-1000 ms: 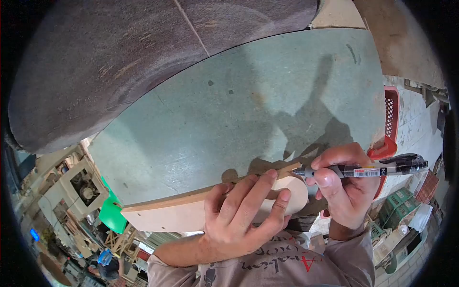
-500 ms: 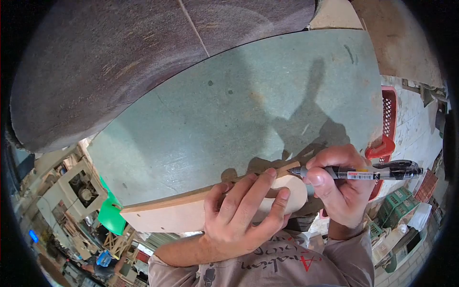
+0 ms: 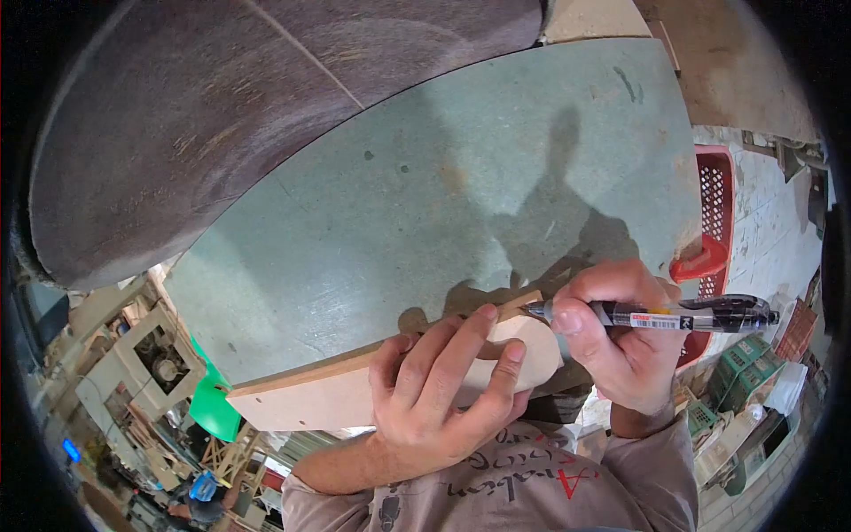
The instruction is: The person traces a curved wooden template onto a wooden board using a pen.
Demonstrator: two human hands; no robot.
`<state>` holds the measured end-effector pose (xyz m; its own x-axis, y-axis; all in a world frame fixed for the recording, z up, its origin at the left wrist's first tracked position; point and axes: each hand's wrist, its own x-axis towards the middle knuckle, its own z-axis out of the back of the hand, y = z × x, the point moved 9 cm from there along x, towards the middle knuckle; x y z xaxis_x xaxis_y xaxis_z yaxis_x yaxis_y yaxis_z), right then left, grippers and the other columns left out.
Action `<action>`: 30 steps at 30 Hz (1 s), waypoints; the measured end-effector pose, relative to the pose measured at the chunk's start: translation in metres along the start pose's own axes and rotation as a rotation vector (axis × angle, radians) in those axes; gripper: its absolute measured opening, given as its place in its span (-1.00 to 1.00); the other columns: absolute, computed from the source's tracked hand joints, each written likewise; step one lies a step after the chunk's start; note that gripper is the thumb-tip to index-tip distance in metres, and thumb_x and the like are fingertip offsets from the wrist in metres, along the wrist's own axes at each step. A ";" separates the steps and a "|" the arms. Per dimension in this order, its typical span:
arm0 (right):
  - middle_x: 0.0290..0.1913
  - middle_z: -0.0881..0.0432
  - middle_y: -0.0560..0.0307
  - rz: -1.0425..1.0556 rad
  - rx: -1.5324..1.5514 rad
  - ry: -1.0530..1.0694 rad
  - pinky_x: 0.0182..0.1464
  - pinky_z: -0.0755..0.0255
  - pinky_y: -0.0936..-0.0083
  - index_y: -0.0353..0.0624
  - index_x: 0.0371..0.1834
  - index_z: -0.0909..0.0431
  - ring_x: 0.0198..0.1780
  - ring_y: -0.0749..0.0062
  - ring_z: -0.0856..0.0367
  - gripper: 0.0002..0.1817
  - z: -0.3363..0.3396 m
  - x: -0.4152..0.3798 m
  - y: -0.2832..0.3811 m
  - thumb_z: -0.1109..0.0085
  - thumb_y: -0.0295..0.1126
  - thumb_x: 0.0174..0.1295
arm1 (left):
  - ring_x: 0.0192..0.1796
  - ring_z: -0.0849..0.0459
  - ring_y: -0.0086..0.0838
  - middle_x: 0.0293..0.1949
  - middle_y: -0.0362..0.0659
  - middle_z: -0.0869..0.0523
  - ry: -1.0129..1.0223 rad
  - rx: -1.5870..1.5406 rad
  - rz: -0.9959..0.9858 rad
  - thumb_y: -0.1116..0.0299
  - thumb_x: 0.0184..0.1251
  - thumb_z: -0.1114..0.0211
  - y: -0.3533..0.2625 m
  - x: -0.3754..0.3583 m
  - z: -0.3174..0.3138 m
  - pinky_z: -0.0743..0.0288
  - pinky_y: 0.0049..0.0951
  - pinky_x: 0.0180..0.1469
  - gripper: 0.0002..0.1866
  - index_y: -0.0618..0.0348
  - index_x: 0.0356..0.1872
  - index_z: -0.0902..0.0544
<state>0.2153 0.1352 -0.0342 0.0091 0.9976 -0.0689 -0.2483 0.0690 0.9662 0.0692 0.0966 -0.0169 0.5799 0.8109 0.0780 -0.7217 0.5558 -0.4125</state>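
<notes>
My left hand (image 3: pixel 446 381) grips a small pale wooden piece with a rounded end (image 3: pixel 534 348), its fingers over the top and its thumb lying across it. Under that hand runs a long pale wooden board (image 3: pixel 310 408) with a darker edge and small dark holes near its left end. In my right hand (image 3: pixel 618 337) is a black pen (image 3: pixel 660 317), held close to its point. The tip touches down by the rounded piece's upper edge, near the board's right end.
A grey-green table (image 3: pixel 346 239) lies beyond the board, with a large brown abrasive disc (image 3: pixel 177 115) behind it. On the right stands a red plastic crate (image 3: pixel 729 208), with green crates (image 3: pixel 745 363) lower down. A green plastic object (image 3: pixel 213 410) shows at left.
The view has shifted slightly. The pen tip has moved a little along the rounded piece's edge, while my left hand keeps its hold.
</notes>
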 end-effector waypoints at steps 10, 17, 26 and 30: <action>-0.47 -0.63 0.17 -0.066 0.050 -0.082 -0.51 -0.40 0.56 -0.19 -0.27 -0.57 -0.55 0.55 -0.58 -0.86 0.012 -0.024 -0.010 -0.35 -0.41 0.23 | -0.01 -0.60 -0.18 0.13 0.01 -0.60 -0.018 -0.021 -0.007 0.12 -0.26 -0.60 0.001 0.002 0.002 -0.36 -0.10 0.02 -0.24 -0.14 0.15 -0.56; -0.47 -0.62 0.11 -0.078 0.164 -0.068 -0.48 -0.41 0.58 -0.21 -0.25 -0.56 -0.51 0.56 -0.59 -0.88 0.010 -0.018 -0.010 -0.31 -0.45 0.27 | 0.02 -0.59 -0.31 0.13 -0.14 -0.64 -0.043 0.020 0.019 0.03 -0.01 -0.46 0.002 0.002 0.003 -0.36 -0.19 0.00 -0.46 -0.21 0.07 -0.59; -0.45 -0.66 0.17 -0.028 0.067 -0.014 -0.47 -0.36 0.65 -0.23 -0.29 -0.52 -0.52 0.64 -0.52 -0.87 0.010 -0.018 -0.004 -0.30 -0.47 0.25 | 0.04 -0.58 -0.27 0.15 -0.11 -0.62 -0.043 0.015 0.028 0.02 -0.11 -0.52 0.003 0.003 0.003 -0.34 -0.16 0.05 -0.36 -0.21 0.11 -0.58; -0.46 -0.65 0.18 -0.029 0.016 0.001 -0.47 -0.36 0.65 -0.23 -0.30 -0.52 -0.53 0.65 -0.51 -0.86 0.012 -0.026 -0.007 -0.31 -0.46 0.25 | 0.06 -0.58 -0.12 0.16 0.04 -0.57 0.012 0.000 -0.006 0.24 -0.25 -0.61 -0.001 0.005 0.003 -0.38 -0.07 0.04 -0.30 -0.06 0.08 -0.55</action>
<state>0.2285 0.1084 -0.0361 0.0149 0.9951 -0.0973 -0.2320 0.0981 0.9678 0.0715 0.1006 -0.0135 0.5887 0.8054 0.0693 -0.7185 0.5606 -0.4117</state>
